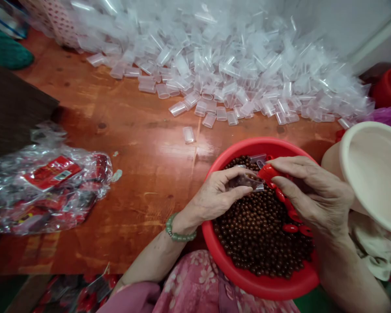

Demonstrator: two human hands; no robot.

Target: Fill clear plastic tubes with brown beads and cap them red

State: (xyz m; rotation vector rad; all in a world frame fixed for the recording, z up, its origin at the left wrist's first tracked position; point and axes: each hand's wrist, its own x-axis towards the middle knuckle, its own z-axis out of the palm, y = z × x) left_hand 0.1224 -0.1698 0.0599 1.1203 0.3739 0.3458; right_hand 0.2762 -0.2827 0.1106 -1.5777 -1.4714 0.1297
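A red plastic basin [234, 269] sits at the table's near edge, filled with small round brown beads [257, 234]. Over it, my left hand [218, 193] pinches a small clear plastic sleeve [246, 181] between thumb and fingers, with dark contents showing through. My right hand [313, 191] grips a red plastic piece [267, 174] close to the sleeve's open end. A string of red parts [291, 217] trails from that piece down onto the beads. A second clear sleeve [258, 159] lies on the beads, partly behind my hands.
A large heap of clear plastic tubes [228, 78] covers the far side of the orange wooden table [133, 148]. A crinkled clear bag of red packets [48, 187] lies at left. A cream basin [374, 169] tilts at right, and a red bowl [389, 89] stands beyond it.
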